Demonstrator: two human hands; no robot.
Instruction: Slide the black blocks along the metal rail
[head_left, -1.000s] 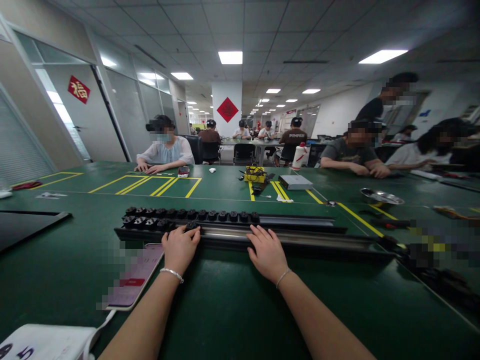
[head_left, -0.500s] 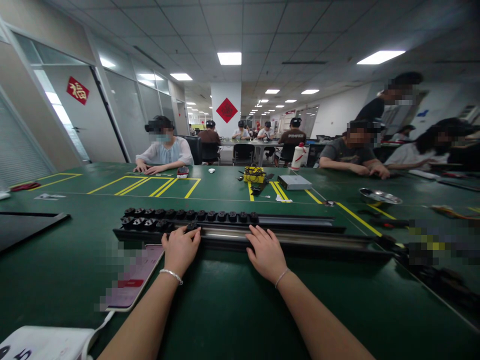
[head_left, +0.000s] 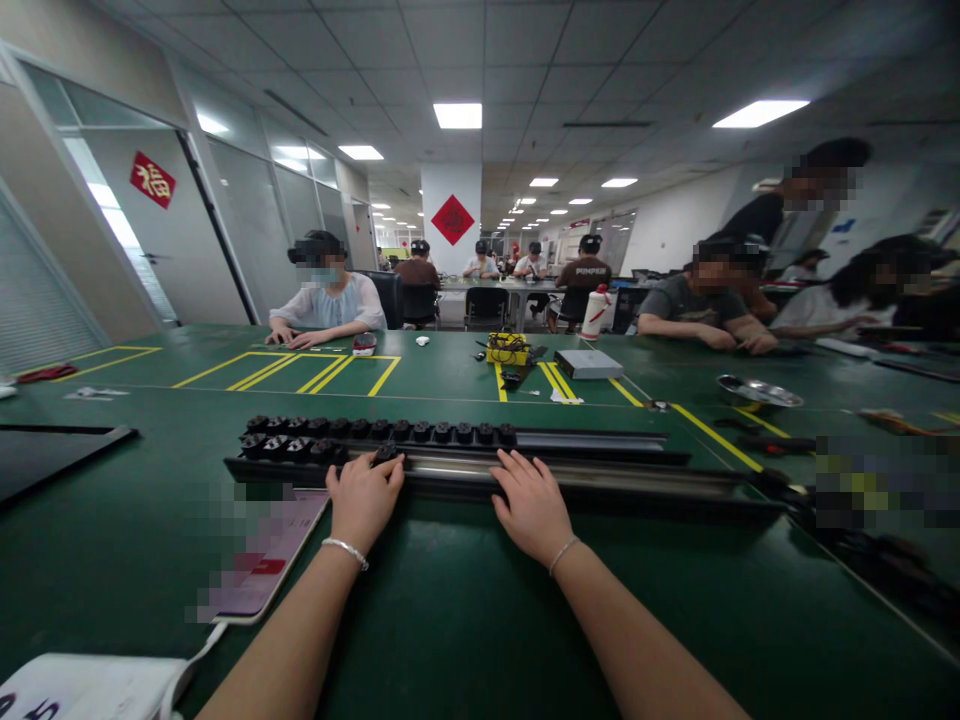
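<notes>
A long black rail [head_left: 645,485] with a shiny metal channel lies across the green table in front of me. My left hand [head_left: 364,508] is closed round a black socket module [head_left: 386,453] on this rail, thumb on its right side. Left of that hand, several similar modules [head_left: 298,447] sit in the rail. My right hand [head_left: 534,508] rests farther right on the same rail, fingers stretched out, holding nothing I can see. Behind lies a second black rail [head_left: 592,441], its left part filled with a row of socket modules [head_left: 422,432].
A phone [head_left: 281,560] lies left of my left forearm, with a cable to a white box [head_left: 90,690]. Beyond the rails are a yellow box [head_left: 508,348], a grey box [head_left: 588,364] and a metal bowl [head_left: 761,392]. Other people sit across the table.
My left hand and the socket module have shifted very slightly to the right. My right hand stays in place. A standing person at the far right has moved right.
</notes>
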